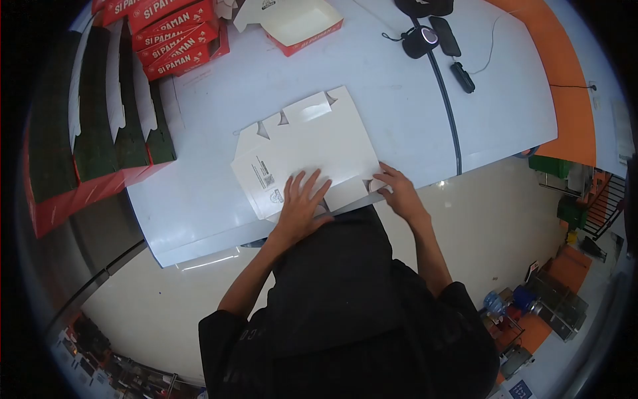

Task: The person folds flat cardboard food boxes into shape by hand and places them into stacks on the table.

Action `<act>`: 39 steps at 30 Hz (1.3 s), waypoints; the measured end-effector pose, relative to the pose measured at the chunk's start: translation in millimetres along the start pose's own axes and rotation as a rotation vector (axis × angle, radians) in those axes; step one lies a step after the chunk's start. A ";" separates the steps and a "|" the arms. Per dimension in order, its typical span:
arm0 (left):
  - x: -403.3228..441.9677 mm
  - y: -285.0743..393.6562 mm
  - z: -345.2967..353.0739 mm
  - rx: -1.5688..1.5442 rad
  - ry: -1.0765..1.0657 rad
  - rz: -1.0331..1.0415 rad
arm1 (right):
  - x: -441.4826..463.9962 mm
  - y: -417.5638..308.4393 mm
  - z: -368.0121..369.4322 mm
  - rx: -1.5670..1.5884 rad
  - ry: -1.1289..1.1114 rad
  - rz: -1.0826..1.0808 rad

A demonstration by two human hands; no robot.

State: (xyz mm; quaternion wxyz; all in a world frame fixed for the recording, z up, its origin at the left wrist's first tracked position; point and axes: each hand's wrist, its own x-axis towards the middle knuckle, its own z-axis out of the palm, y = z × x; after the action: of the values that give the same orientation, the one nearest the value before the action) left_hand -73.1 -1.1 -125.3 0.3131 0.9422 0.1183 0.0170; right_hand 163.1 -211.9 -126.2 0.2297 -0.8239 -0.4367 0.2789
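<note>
A white, flat cardboard box blank (309, 146) with notched edges and printed marks lies at the front edge of the table, its near side by my body. My left hand (300, 205) rests on its lower part, fingers spread and flat on the board. At the near right corner, my right hand (399, 193) has its thumb and fingers closed around a small flap; the underside of that grip is hidden.
Stacked red boxes (176, 50) and tall piles of folded boxes (93, 133) stand at the left. An open red-and-white tray box (302, 26) sits at the back. A round black speaker (420, 42), a black phone (445, 35) and a dark cable (446, 110) lie to the right.
</note>
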 end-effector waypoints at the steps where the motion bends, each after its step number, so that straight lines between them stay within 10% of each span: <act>1: 6.2 4.6 3.6 -0.010 -0.014 0.014 | 0.5 -6.7 -6.4 0.022 0.000 0.022; 10: 17.5 19.1 33.9 0.043 0.098 0.109 | 2.2 -35.7 -43.1 0.055 0.112 0.004; 25: 30.4 16.4 -35.2 -1.108 0.172 -0.428 | 6.5 -56.8 -42.5 0.873 0.118 -0.219; 39: 30.3 23.7 -55.2 -0.995 0.236 -0.496 | 53.1 -116.1 -2.0 0.296 0.490 -0.508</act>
State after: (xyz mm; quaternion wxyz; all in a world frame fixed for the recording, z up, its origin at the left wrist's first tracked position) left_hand -44.5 19.9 -68.1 0.6986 0.6168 0.3481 0.1018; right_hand 120.4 -107.5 -66.3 0.5057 -0.6896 -0.5139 0.0683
